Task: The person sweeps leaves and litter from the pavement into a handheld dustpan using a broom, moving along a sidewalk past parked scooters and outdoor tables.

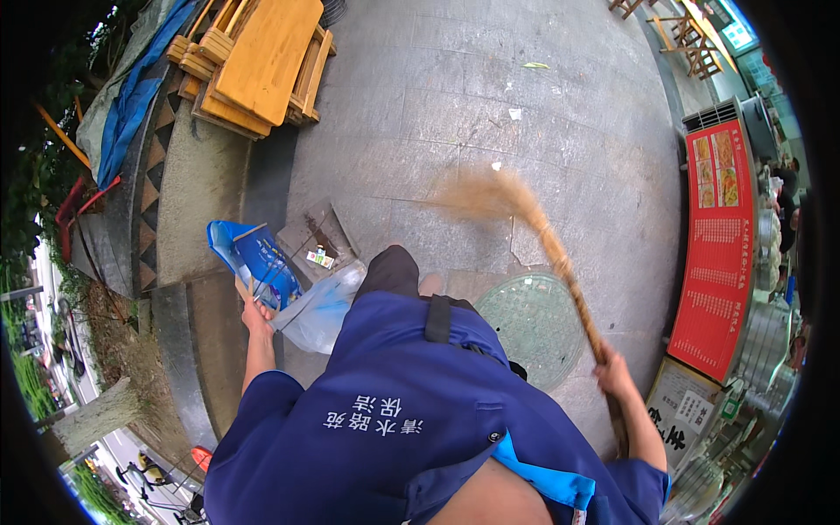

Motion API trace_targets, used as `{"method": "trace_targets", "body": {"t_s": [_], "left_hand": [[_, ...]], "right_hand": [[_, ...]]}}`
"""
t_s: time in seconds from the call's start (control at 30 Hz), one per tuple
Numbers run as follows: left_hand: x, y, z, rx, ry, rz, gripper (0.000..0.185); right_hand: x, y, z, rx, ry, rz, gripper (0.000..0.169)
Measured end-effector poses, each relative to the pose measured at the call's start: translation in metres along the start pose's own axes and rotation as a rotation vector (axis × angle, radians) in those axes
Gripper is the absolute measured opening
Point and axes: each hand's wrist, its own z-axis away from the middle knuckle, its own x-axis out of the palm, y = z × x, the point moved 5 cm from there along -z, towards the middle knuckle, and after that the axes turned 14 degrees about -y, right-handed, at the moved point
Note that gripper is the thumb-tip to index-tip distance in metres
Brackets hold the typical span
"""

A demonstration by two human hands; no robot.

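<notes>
My right hand is closed around the handle of a straw broom, whose blurred bristles spread over the grey paving ahead of me. My left hand grips a handle beside a blue printed bag and a clear plastic bag; the exact hold is partly hidden. Just beyond these bags a metal dustpan rests on the ground, with dark debris and a small green-and-white packet in it. White scraps of litter lie on the paving beyond the broom, one of them close to its bristles.
Folded wooden tables are stacked at the upper left beside a stone ledge. A round manhole cover lies near my feet. Along the right stands a food stall with a red menu board. Wooden stools stand at the upper right.
</notes>
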Motion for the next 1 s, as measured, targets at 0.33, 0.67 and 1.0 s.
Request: {"method": "trace_targets", "body": {"t_s": [0.33, 0.67, 1.0], "left_hand": [[0.115, 0.002, -0.05, -0.008, -0.051, -0.043, 0.02], [0.237, 0.016, -0.097, -0.095, -0.084, -0.119, 0.026], [0.356, 0.068, -0.126, -0.074, -0.127, -0.163, 0.026]], "right_hand": [[-0.157, -0.191, -0.113, -0.238, 0.091, -0.456, 0.068], [-0.189, -0.323, -0.153, -0.127, -0.454, -0.232, 0.069], [-0.439, -0.394, -0.388, -0.237, 0.133, -0.244, 0.051]]}}
